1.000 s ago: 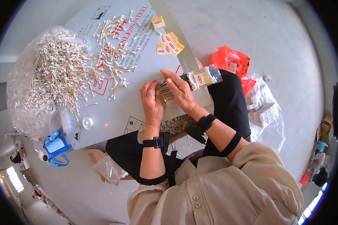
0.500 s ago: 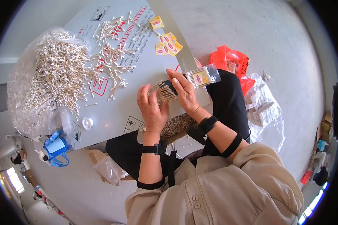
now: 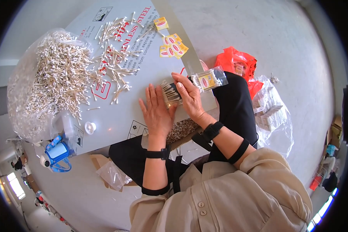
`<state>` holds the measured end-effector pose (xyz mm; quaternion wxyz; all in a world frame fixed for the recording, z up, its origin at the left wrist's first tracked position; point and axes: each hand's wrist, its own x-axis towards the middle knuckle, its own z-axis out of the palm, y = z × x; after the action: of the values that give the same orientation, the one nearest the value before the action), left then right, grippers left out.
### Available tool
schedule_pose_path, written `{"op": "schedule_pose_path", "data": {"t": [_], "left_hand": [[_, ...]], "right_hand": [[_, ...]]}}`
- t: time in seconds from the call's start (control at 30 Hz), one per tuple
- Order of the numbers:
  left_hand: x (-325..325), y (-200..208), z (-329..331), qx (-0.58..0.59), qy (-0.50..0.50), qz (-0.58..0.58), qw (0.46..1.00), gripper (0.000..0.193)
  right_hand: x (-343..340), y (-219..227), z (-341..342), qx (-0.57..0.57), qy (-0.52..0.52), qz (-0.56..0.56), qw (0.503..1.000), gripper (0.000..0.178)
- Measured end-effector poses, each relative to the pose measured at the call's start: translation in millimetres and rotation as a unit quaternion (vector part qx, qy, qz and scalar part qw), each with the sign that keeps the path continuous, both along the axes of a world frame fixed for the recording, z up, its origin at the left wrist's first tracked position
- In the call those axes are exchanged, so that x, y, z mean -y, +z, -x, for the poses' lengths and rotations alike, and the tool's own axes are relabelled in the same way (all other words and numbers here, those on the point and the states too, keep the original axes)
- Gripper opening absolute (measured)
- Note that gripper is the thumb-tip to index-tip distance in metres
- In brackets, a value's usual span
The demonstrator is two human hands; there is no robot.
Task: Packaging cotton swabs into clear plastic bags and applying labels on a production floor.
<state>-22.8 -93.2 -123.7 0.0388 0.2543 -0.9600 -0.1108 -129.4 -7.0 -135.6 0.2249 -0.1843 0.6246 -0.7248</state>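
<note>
Near the table's right edge, my right hand (image 3: 190, 96) is closed around a dark flat sleeve. A clear packet of cotton swabs (image 3: 207, 80) with a yellow label card sticks out on its right. From the sleeve's left end fans a row of loose cotton swabs (image 3: 170, 94). My left hand (image 3: 157, 114) lies against the outer ends of that row, its fingers stretched out and its thumb beside the lower swabs. The palm of my right hand hides part of the sleeve. Several yellow label cards (image 3: 174, 45) lie on the table farther off.
A big clear bag of cotton swabs (image 3: 60, 77) spills across the table (image 3: 120, 112) at left, with scattered swabs (image 3: 118, 63) beside it. A small white cap (image 3: 90, 127) and a blue bottle (image 3: 58, 152) are near the front left. Red (image 3: 236, 60) and clear bags (image 3: 272, 116) lie right.
My left hand has straightened its fingers and flattened along the ends of the swabs, where it was curled over them before. My right hand and the packet have hardly moved.
</note>
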Motion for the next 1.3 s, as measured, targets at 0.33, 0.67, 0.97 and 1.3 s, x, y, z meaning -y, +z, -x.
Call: {"op": "schedule_pose_path", "data": {"t": [0.33,0.67,0.97,1.3], "left_hand": [[12.0,6.3,-4.3,0.029,-0.071,0.003,0.997,0.08],[24.5,-11.9,3.2,-0.324,0.053,-0.274,0.904,0.066],[18.2,4.2,22.5,-0.108,0.006,-0.024,0.994,0.076],[5.4,-7.0,-0.1,0.009,-0.067,0.006,0.998,0.067]], "right_hand": [[-0.2,-0.1,0.9,0.0,-0.002,0.005,1.0,0.033],[11.0,3.0,6.2,-0.044,0.021,-0.014,0.999,0.036],[7.6,3.4,8.4,-0.007,0.018,0.003,1.0,0.037],[0.9,0.6,-16.5,-0.061,-0.022,0.02,0.998,0.035]]}}
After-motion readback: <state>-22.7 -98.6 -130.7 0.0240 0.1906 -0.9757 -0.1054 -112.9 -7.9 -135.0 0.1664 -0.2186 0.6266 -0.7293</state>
